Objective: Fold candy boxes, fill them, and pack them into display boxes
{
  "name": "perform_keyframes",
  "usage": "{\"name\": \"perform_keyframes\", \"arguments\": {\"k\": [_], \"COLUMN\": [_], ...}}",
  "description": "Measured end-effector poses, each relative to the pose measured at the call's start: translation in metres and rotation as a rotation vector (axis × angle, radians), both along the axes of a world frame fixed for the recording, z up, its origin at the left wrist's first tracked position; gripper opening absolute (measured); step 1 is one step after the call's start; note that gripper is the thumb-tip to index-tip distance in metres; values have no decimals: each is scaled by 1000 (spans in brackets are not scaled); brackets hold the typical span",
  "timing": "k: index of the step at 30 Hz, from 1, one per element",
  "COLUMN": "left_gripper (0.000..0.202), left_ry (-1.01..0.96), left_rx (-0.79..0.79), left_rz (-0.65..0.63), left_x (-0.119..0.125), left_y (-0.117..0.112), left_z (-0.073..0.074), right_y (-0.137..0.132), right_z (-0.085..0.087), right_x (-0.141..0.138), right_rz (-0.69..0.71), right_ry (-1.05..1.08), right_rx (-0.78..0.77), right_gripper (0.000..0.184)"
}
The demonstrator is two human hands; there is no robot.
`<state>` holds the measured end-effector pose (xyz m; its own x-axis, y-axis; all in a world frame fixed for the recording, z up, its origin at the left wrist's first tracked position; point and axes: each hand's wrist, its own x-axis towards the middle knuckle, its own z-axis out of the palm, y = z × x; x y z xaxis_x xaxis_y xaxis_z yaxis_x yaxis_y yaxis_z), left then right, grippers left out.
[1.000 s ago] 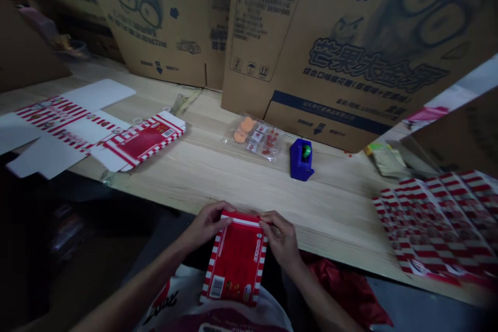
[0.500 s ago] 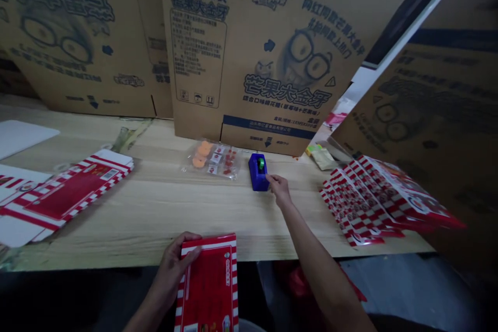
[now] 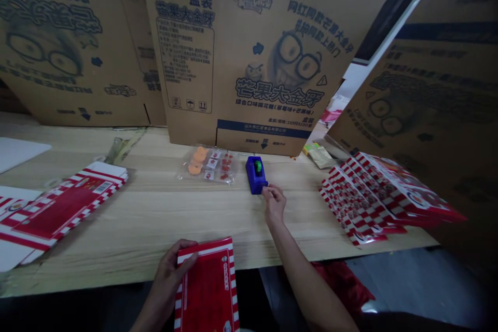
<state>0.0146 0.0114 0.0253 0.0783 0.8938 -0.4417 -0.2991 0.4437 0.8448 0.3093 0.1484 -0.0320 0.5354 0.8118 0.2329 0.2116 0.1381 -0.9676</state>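
Observation:
My left hand (image 3: 173, 275) is closed around the left edge of a flat red carton with white stripes (image 3: 208, 288), its thumb lying on the printed face. This carton is tilted in front of the table's near edge, and its lower end is cut off by the view. A blue tape dispenser (image 3: 254, 181) with a green core stands on the table. At its near end, my right hand (image 3: 275, 202) pinches with thumb and forefinger close to the cutter. Whatever is between those fingertips is too small to make out.
Left on the table lies a stack of flat red-and-white cartons (image 3: 73, 202). Striped cartons (image 3: 373, 202) are piled at the right. A clear plastic packet (image 3: 212, 165) with orange pieces lies left of the dispenser. Large cardboard boxes (image 3: 233, 52) wall off the back.
My right hand has moved slightly down and toward me at the dispenser's near end. My left hand still grips the carton. The whole view has shifted a little.

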Motion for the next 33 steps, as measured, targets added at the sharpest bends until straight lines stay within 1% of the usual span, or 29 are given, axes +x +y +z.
{"name": "perform_keyframes", "arguments": {"k": [3,5,7,8,10,11,12,14,15,16,17,18,19,21,22,23,24,26,29,30,31,32,33], "left_gripper": [41,38,36,35,35,36,36,37,37,37,37,37,37,37,37,37,37,36,34,33,33,32,32], "left_ry": [12,40,73,84,80,72,65,55,50,45,40,36,31,27,27,29,29,14,-20,-28,-29,-31,-35], "left_rx": [9,52,121,147,154,144,132,106,96,90,90,95,102,117,121,124,125,126,146,153,159,158,151], "left_rz": [-24,-33,-45,-67,-171,-238,-302,-399,-433,-459,-480,-494,-504,-495,-485,-473,-467,-485,-563,-588,-607,-619,-623], "left_x": [3,4,1,-1,-6,-9,-11,-12,-10,-8,-5,-3,-1,1,1,1,0,0,-2,-3,-5,-6,-7], "left_y": [4,10,20,26,40,46,52,60,62,63,63,62,60,56,54,51,48,43,36,35,35,34,34], "left_z": [-1,3,12,17,27,31,33,32,30,28,25,22,20,19,19,20,21,26,34,35,36,37,37], "right_y": [-7,-8,-13,-17,-29,-36,-42,-53,-56,-58,-58,-58,-57,-55,-54,-53,-53,-56,-68,-73,-77,-79,-80], "right_z": [-6,-6,-1,4,17,27,37,59,68,77,83,87,88,86,84,81,78,72,64,62,60,60,61], "right_x": [-1,2,5,5,-1,-7,-15,-34,-45,-56,-65,-73,-79,-84,-84,-83,-82,-79,-81,-82,-83,-83,-83], "right_rz": [-133,-139,-83,-27,126,239,394,789,989,1152,1247,1262,1235,1151,1126,1118,1126,1201,1452,1508,1525,1515,1491], "right_ry": [44,61,89,109,158,177,180,121,59,-24,-125,-237,-353,-539,-576,-561,-497,-270,177,323,442,515,536], "right_rx": [-11,-30,-64,-89,-154,-198,-243,-305,-309,-295,-267,-240,-229,-267,-309,-354,-399,-497,-704,-756,-784,-795,-790], "right_gripper": [26,26,28,30,33,33,32,30,29,29,29,29,28,28,29,29,30,37,49,53,56,59,59]}}
